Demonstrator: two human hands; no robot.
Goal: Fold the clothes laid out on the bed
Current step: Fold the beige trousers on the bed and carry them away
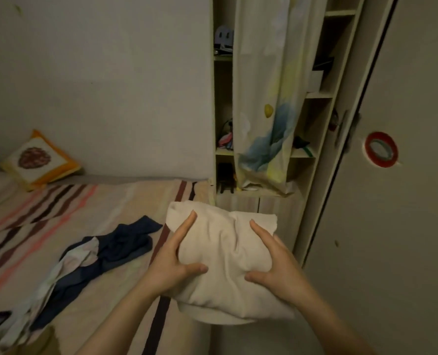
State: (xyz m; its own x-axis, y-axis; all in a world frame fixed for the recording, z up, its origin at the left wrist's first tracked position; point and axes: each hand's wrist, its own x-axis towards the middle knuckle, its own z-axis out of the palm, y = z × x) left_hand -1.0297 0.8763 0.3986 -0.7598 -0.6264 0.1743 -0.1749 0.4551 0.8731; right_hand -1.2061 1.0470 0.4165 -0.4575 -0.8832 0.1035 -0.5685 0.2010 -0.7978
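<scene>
Both hands, left hand (173,262) and right hand (277,265), grip a folded cream cloth (223,254) above the bed's (115,201) right edge.

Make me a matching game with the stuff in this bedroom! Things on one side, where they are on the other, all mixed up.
Things:
1. cream folded cloth
2. navy garment
3. orange-edged cushion
4. red tape ring

Places:
A. stuck on the wardrobe door
B. leaning on the wall at the bed's far end
C. held between the left hand and right hand
D. lying crumpled on the striped sheet

Pairs: 1-C, 2-D, 3-B, 4-A
</scene>
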